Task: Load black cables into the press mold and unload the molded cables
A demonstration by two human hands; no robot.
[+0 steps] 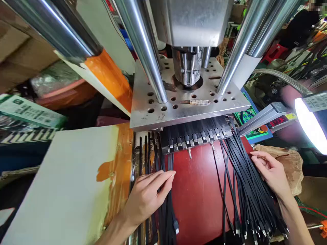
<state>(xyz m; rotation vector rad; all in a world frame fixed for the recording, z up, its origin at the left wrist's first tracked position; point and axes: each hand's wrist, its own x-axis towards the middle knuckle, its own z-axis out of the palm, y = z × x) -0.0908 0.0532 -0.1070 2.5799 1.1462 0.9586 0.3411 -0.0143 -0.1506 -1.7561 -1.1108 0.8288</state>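
My left hand point(153, 190) is pinched closed above several flat black cables point(163, 211) on the left; I cannot make out what its fingers hold, if anything. On the right, my right hand point(270, 172) is curled closed beside a thick bundle of black USB cables point(247, 180) with metal plugs at the lower ends. Its fingertips touch or nearly touch the bundle's edge, and anything inside them is hidden. Between and beyond the hands, a dark mould block point(196, 131) holds a row of small metal-tipped connectors under the steel press plate point(153, 120).
Steel columns point(143, 47) and a press ram point(187, 66) stand over the plate, where a tape-wrapped blade point(196, 102) lies. The work surface is red point(196, 194). A white board point(68, 180) lies left; a bright lamp point(311, 126) and brown paper point(286, 163) are right.
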